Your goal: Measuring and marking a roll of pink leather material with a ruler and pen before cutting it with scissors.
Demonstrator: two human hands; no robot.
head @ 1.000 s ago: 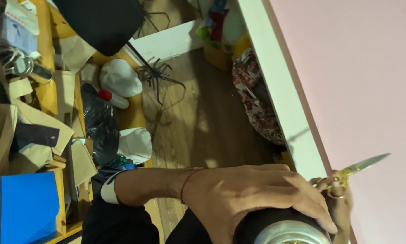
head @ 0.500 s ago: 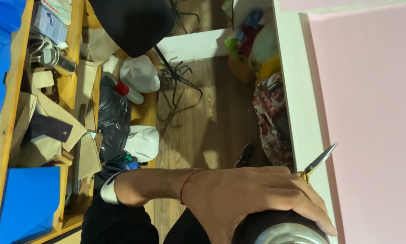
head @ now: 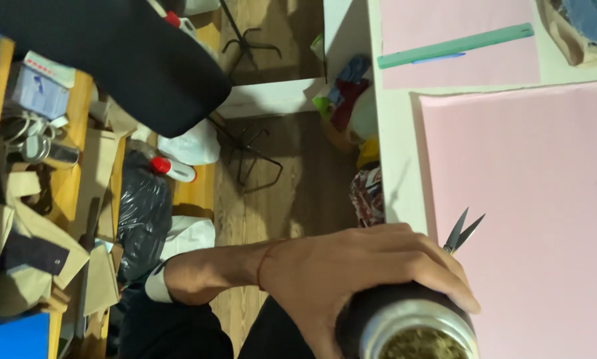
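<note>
Where the flask sat: low in my view, in front of my body, the dark flask (head: 415,314) rose mouth-up beside the edge of the white table (head: 395,153), over the wooden floor (head: 278,193).
Left hand: my left hand (head: 371,266) lay draped over the flask's shoulder, fingers (head: 445,279) curled down its far side and closed firmly round it. The thumb was hidden.
Right hand: out of sight, so I could not tell how it was set.
Scissors: only the tips of a pair of scissors (head: 463,231) showed past my knuckles, blades slightly parted, over the pink sheet (head: 531,199).
Mouth: uncapped, with a metal rim and something greenish-brown and crumbly inside.
How it would handle: I judged it rigid and fairly heavy, with a smooth wall that could slide in a loose palm. With no lid, any tilt might spill the contents.
Where to hold: round the dark body below the rim, kept upright, rather than by the rim itself.
Further off: a green ruler (head: 454,45) lay on another pink sheet, well apart.
</note>
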